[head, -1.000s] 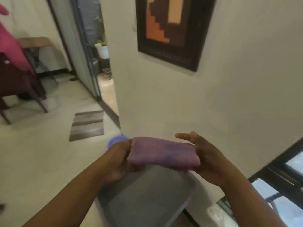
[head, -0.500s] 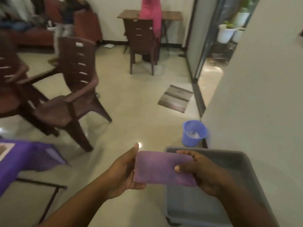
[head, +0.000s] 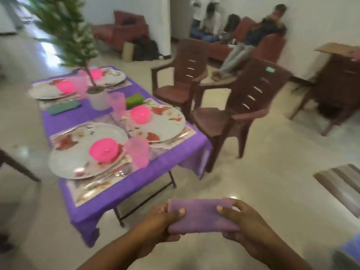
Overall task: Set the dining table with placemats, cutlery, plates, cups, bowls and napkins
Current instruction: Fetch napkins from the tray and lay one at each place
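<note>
Both my hands hold a folded purple napkin [head: 202, 216] low in the view, over the floor. My left hand [head: 161, 223] grips its left end and my right hand [head: 243, 221] grips its right end. Ahead to the left stands the dining table [head: 101, 199] under a purple cloth. On it lie flowered plates [head: 78, 160], each with a pink bowl [head: 104, 150], plus pink cups [head: 137, 152], placemats and cutlery [head: 103, 180]. A dark green napkin [head: 64, 109] and a bright green one [head: 134, 99] lie near the middle.
A small potted tree [head: 97, 98] stands at the table's centre. Two brown plastic chairs [head: 233, 114] are right of the table. A striped mat [head: 341, 184] lies on the floor at right. People sit on red sofas [head: 253, 36] at the back. A wooden table [head: 339, 75] is far right.
The view has swung left from a wall and grey bin to the set table. Both hands kept hold of the purple napkin, thumbs now on top.
</note>
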